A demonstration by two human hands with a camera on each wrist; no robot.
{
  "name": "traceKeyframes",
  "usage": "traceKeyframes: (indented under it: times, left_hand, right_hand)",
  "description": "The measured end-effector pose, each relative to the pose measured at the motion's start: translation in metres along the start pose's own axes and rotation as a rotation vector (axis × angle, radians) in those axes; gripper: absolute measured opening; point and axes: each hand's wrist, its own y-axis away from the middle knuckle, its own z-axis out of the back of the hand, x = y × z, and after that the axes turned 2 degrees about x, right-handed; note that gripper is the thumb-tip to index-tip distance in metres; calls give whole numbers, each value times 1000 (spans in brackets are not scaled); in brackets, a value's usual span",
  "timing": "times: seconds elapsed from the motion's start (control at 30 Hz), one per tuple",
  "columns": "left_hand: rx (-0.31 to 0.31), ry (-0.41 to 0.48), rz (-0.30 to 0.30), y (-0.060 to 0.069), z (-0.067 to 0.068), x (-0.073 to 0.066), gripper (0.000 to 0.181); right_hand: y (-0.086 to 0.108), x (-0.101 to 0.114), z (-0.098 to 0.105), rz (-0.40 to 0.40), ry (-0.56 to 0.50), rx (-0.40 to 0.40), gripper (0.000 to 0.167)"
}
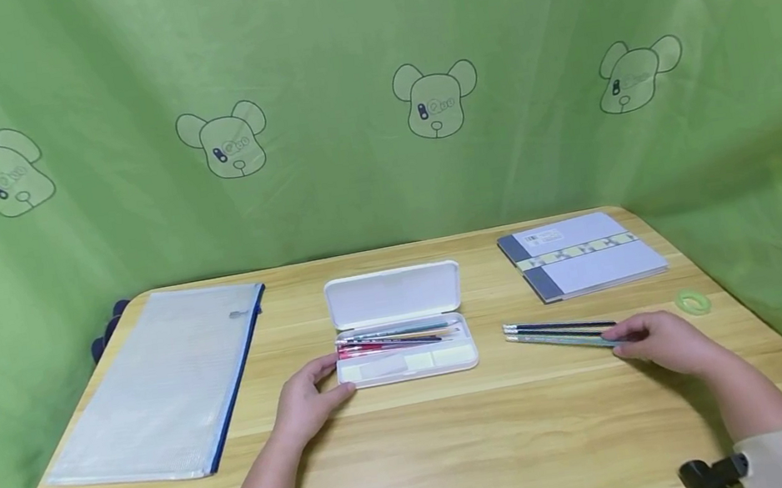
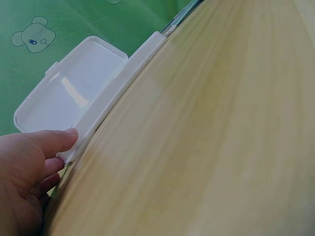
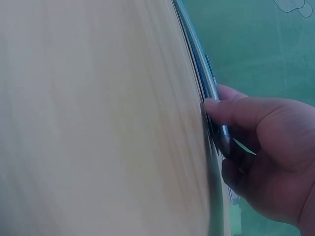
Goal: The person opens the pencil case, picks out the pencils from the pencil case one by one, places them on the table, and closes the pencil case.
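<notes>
A white pencil case (image 1: 394, 296) lies on the table with its lid raised. Inside it are several pencils (image 1: 398, 340), a red item under them, and a whitish block, perhaps an eraser (image 1: 382, 366). My left hand (image 1: 308, 400) grips the case's left end, with the thumb on its front corner in the left wrist view (image 2: 29, 167). To the right of the case, my right hand (image 1: 667, 342) pinches a few dark and light-blue pencils (image 1: 556, 333) near their right ends. Their other ends point toward the case. Some of the fingertips are hidden.
On the left lies a translucent zip pouch (image 1: 155, 389) with a blue edge. A grey-and-white notebook (image 1: 582, 253) with a patterned band sits at the back right. Near the right edge is a green ring (image 1: 692, 303). Green curtains (image 1: 354, 199) surround the wooden table (image 1: 468, 452).
</notes>
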Motion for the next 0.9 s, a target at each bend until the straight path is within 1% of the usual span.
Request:
traceKeyframes:
  times: [0.23,0.57,0.73,0.9]
  left_hand:
    - [1,6,3,0,0,0,52]
    - [-2,0,5,0,0,1,52]
    - [-4,-6,3,1,0,-1,53]
    - [-5,-6,3,1,0,-1,53]
  right_hand:
    - [0,0,-1,-10,-4,19,29]
    - [1,1,-1,-12,-4,13,31]
    - [1,4,-1,-10,-7,-9,36]
    - [-2,18,-3,7,-19,-55,41]
